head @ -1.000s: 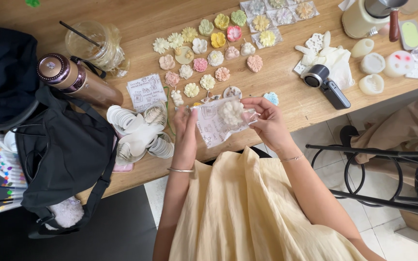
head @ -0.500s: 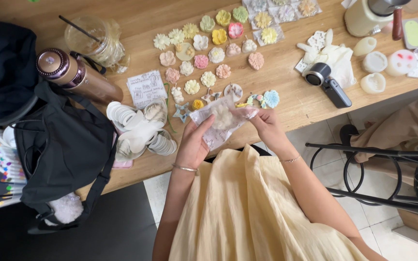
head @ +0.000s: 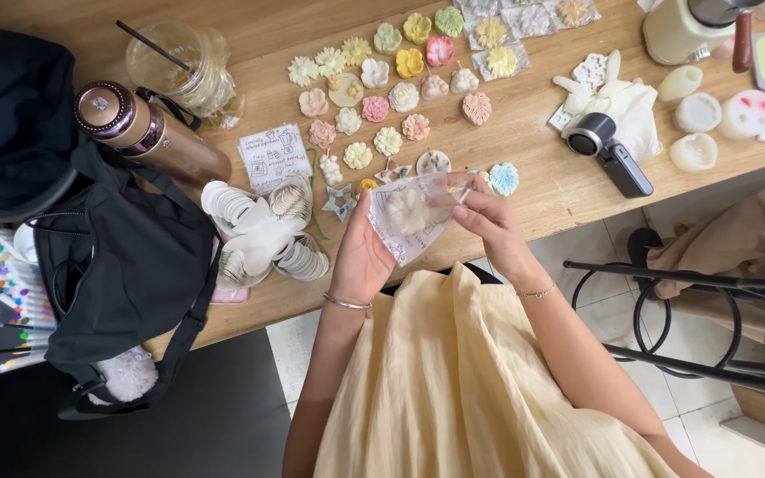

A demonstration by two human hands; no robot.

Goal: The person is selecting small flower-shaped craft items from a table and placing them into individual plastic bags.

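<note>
A small clear plastic bag with a pale flower-shaped piece inside is held up over the table's front edge. My left hand grips the bag from below and behind. My right hand pinches its upper right corner. Just beyond the bag lie a star-shaped piece, a round pale piece and a light blue flower. Rows of several coloured flower-shaped pieces spread across the wooden table.
A black bag and a brown metal bottle lie at left, with a clear cup behind. Stacks of round labels sit near my left hand. A small camera and white moulds are at right. A black metal chair stands lower right.
Both hands have tilted the bag and drawn it closer together; the right hand has shifted onto the bag's upper corner while the left now cups it from below.
</note>
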